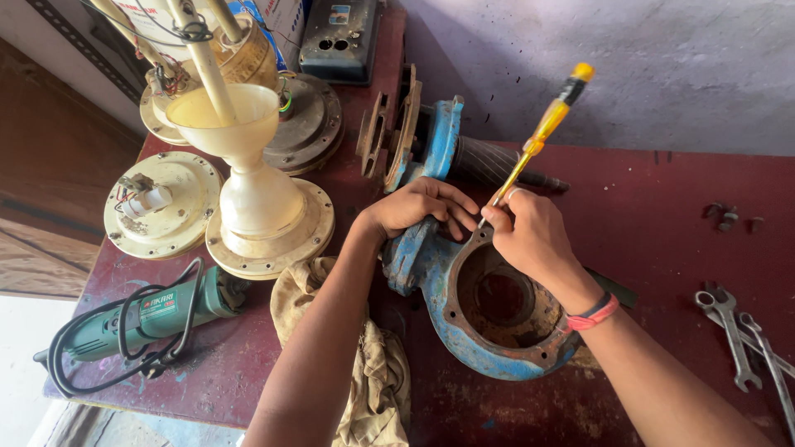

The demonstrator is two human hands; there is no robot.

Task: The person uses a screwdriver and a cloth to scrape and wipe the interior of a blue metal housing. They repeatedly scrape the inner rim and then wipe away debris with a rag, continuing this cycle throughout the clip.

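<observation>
Left hand (418,207) grips the blue pump casing (489,306); right hand (530,236) pinches a yellow screwdriver (542,128) against its far rim.

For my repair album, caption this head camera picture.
Left hand steadies a rusty blue cast-metal pump housing while the right hand works a yellow-handled screwdriver at its rim.

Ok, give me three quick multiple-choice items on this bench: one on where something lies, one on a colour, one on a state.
1. Where does the green angle grinder lie?
A. left of the cloth
B. right of the spanners
C. inside the housing

2. What colour is the screwdriver handle?
A. red
B. yellow
C. black

3. The right hand is:
A. empty
B. resting flat
C. gripping the screwdriver

Answers: 1 A, it sits at the table's left edge beside the cloth; 2 B, a yellow handle; 3 C, fingers closed on it above the blue pump housing.
</observation>
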